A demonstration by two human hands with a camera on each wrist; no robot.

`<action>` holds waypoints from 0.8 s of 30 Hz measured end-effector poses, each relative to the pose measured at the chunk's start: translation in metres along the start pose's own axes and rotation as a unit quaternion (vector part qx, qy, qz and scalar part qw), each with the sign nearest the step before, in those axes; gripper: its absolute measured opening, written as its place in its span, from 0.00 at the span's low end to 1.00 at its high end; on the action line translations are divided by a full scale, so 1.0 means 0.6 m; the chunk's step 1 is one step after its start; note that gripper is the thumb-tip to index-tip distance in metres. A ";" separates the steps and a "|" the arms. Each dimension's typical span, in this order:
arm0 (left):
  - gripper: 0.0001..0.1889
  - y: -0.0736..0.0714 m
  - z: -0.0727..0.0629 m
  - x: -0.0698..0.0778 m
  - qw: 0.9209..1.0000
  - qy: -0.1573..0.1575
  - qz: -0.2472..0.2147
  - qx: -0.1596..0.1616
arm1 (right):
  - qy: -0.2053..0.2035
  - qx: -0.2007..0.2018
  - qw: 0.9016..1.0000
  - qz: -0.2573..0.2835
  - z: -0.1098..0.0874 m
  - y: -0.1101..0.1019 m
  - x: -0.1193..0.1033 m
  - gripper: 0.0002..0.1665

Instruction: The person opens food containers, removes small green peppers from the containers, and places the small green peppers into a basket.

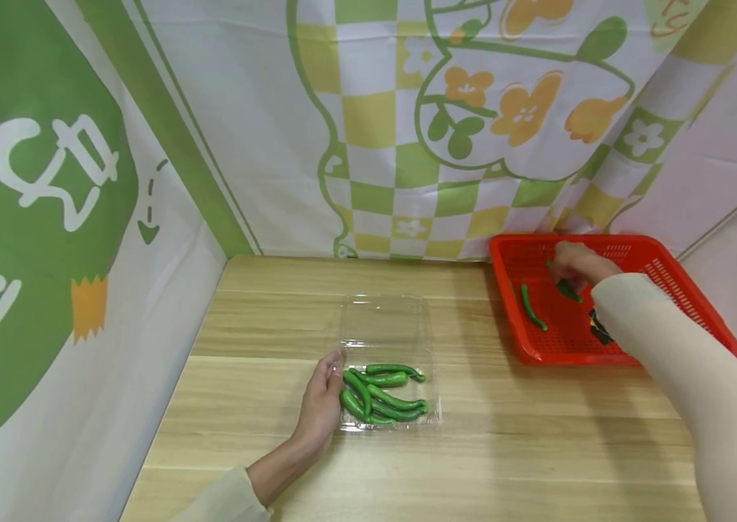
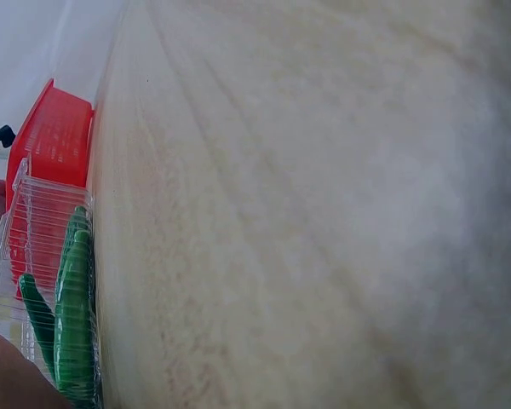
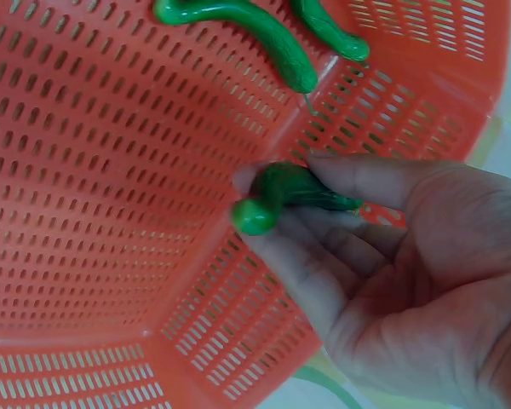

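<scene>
My left hand (image 1: pixel 321 402) holds the left side of a clear plastic box (image 1: pixel 386 319), its fingertips at the rim. Several green chili peppers (image 1: pixel 397 399) lie in the box's near half. In the left wrist view, part of that hand (image 2: pixel 13 375) shows low at the left, beside peppers (image 2: pixel 74 315) behind the clear wall. My right hand (image 1: pixel 577 264) reaches inside a red plastic basket (image 1: pixel 525 354). Between thumb and fingers it pinches a curved green chili pepper (image 3: pixel 281 192), seen best in the right wrist view. Two more peppers, one a bent pepper (image 3: pixel 247 25), lie in the basket.
The basket stands at the table's back right, close to the printed curtain (image 1: pixel 407 174). Another hanging cloth (image 1: pixel 166 304) borders the left side. Pale wooden table (image 1: pixel 264 319) surrounds the box. A dark strap (image 1: pixel 599 328) shows at my right wrist.
</scene>
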State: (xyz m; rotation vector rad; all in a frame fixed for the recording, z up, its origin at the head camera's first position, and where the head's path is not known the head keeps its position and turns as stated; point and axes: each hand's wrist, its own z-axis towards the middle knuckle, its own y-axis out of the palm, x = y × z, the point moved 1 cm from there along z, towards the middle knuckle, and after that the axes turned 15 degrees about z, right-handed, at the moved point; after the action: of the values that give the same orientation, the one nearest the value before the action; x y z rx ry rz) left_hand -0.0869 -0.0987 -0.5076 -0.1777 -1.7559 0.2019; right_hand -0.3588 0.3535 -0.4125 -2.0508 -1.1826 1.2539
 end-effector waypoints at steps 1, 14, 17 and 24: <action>0.25 0.000 0.000 0.000 1.000 0.000 0.001 0.000 | -0.002 -0.005 1.000 0.004 -0.010 0.003 -0.006 0.06; 0.25 0.000 0.000 0.000 1.000 -0.005 0.005 0.003 | 0.018 -0.072 0.996 0.044 -0.057 0.036 -0.028 0.14; 0.25 0.000 0.000 0.000 1.000 -0.006 0.006 0.004 | 0.019 -0.085 0.995 0.052 -0.060 0.040 -0.030 0.16; 0.25 0.000 0.000 0.002 1.000 -0.006 0.008 0.005 | 0.025 -0.094 0.993 0.063 -0.057 0.048 -0.030 0.14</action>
State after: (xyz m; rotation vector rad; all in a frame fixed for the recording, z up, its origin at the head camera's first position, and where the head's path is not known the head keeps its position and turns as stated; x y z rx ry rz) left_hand -0.0869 -0.0982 -0.5068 -0.1841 -1.7654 0.2248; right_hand -0.3204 0.3248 -0.4086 -2.3119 -1.2045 1.1792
